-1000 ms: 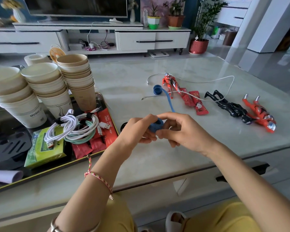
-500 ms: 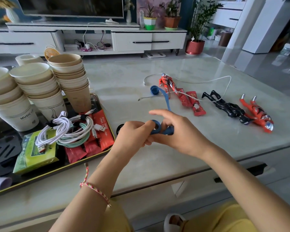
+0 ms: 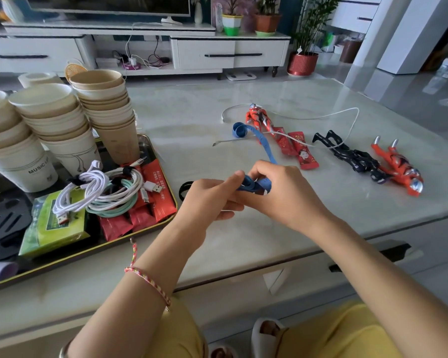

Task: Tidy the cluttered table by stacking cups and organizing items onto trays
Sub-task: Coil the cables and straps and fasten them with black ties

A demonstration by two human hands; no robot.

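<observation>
Left hand point(image 3: 210, 197) and right hand point(image 3: 287, 195) pinch the strap point(image 3: 266, 148) in tight grips; its tail runs straight ahead over the worktop point(image 3: 192, 112).

My right hand point(image 3: 287, 195) has curled its index finger down over the blue strap point(image 3: 255, 186); half a second ago that finger stuck straight out. The wound part between my fingers point(image 3: 261, 170), a small round lump a second ago, now shows as flat, longer loops. The thumb of my left hand point(image 3: 207, 200) now lies on top of them.
</observation>
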